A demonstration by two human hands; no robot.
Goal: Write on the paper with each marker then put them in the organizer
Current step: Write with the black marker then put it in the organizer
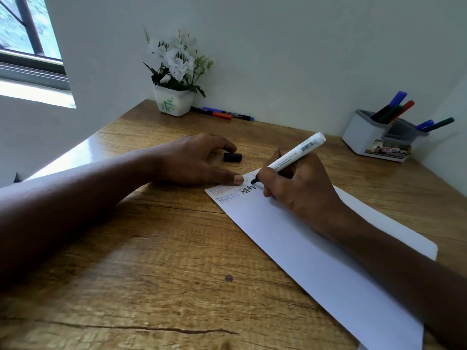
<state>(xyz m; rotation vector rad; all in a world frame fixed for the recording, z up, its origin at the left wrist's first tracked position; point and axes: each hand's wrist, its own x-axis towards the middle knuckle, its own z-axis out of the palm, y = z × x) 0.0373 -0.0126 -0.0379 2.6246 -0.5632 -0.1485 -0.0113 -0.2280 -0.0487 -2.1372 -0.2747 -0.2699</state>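
My right hand grips a white-barrelled black marker, with its black tip touching the white paper near the top edge. Faint red, blue and bold black lettering sits at the paper's upper left corner. My left hand lies flat on the desk, its thumb pressing the paper's top corner. The marker's black cap lies on the wood just beyond my left fingers. The white organizer stands at the far right and holds several markers.
A white pot of white flowers stands at the back by the wall. Loose markers lie beside it, a red-capped one and blue ones. The wooden desk meets walls at the back and right; a window is at upper left.
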